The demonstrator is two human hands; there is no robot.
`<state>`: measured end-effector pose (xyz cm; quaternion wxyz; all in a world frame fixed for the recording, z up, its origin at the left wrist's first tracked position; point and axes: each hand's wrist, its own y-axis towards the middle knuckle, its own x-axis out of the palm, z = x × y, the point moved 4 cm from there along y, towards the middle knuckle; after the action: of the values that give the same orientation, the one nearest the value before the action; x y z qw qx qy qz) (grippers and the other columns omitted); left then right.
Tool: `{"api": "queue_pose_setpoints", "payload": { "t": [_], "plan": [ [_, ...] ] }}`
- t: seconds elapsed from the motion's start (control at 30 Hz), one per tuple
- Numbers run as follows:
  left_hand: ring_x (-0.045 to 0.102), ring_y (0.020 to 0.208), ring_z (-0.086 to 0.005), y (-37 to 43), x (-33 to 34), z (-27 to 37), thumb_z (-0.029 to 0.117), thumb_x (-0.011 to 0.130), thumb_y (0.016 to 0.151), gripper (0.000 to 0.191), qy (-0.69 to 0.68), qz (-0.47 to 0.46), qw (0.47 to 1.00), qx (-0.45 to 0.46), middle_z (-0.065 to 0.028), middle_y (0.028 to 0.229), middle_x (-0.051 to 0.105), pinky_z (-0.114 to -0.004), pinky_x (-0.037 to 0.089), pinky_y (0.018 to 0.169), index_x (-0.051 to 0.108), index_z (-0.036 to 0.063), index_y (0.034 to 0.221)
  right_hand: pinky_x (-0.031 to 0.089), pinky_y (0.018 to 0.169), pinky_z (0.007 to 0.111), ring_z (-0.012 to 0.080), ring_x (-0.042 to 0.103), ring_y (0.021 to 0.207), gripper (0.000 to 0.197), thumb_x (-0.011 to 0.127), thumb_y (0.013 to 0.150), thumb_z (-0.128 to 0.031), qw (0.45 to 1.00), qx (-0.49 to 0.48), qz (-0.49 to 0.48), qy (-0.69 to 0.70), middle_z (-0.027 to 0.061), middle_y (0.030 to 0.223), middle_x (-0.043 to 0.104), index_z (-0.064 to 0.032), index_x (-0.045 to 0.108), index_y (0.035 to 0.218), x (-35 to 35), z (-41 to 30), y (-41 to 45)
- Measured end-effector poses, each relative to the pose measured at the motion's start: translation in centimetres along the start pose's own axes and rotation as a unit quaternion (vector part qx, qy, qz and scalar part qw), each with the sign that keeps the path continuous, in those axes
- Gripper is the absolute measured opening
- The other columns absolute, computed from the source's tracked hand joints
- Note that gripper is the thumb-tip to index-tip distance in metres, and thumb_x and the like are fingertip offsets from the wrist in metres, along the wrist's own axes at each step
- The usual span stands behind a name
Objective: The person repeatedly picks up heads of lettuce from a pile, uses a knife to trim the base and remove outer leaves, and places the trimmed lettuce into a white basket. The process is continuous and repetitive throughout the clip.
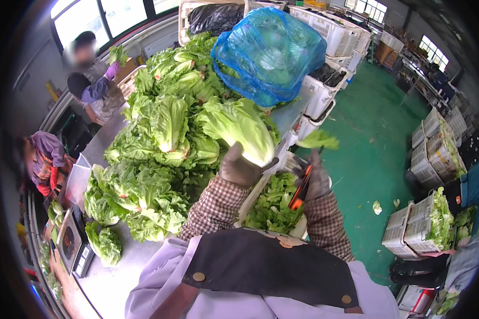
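My left hand, in a dark glove, holds a head of romaine lettuce by its pale base, with the leaves pointing away to the upper left. In my gloved right hand is an orange and black utility knife. Its blade is not clearly visible. A loose lettuce leaf, blurred, is at the fingertips of that hand; whether they pinch it is hard to see. Below and between both hands sits a white plastic crate containing cut lettuce leaves.
Lettuce heads are piled on the metal table, beside a blue plastic bag of produce. A scale stands at left. Co-workers work across the table. White crates line the green floor at right.
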<state>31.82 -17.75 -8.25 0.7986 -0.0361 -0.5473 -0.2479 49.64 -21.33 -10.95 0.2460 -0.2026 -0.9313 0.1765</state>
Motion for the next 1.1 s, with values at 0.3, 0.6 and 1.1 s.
{"api": "queue_pose_setpoints", "payload": {
  "t": [0.3,0.6,1.1],
  "plan": [
    [0.049,0.114,-0.0260,0.9,1.0,-2.5,0.050,0.072,0.067,0.090,0.104,-0.105,0.985,-0.092,-0.0121,0.127,0.046,-0.043,0.044,0.093,0.029,0.0097,0.134,0.049,0.067,0.027,0.0146,0.059,0.077,0.040,0.072,0.076,-0.017,0.766,-0.555,-0.041,-0.322,0.0050,0.086,0.061,0.0010,0.055,0.108,3.3,-2.3,-3.8],
    [0.056,0.101,-0.0229,0.5,-1.1,-3.3,0.044,0.071,0.071,0.066,0.128,0.046,0.989,-0.063,-0.0080,0.108,0.059,-0.038,0.048,0.087,0.046,0.0081,0.121,0.047,0.068,0.027,0.0159,0.058,0.074,0.027,0.065,0.082,-0.021,0.909,-0.364,-0.021,-0.199,0.0052,0.084,0.059,-0.0018,0.058,0.100,2.0,0.1,-1.7],
    [0.049,0.111,-0.0274,1.2,-1.4,-3.4,0.072,0.051,0.070,0.077,-0.064,0.130,0.986,-0.087,-0.0029,0.119,0.053,-0.050,0.035,0.098,0.042,0.0190,0.126,0.047,0.054,0.029,0.0192,0.058,0.057,0.063,0.059,0.084,-0.041,0.853,-0.445,-0.110,-0.248,0.0103,0.070,0.059,-0.0043,0.039,0.131,3.4,0.5,-2.7]
  ]
}}
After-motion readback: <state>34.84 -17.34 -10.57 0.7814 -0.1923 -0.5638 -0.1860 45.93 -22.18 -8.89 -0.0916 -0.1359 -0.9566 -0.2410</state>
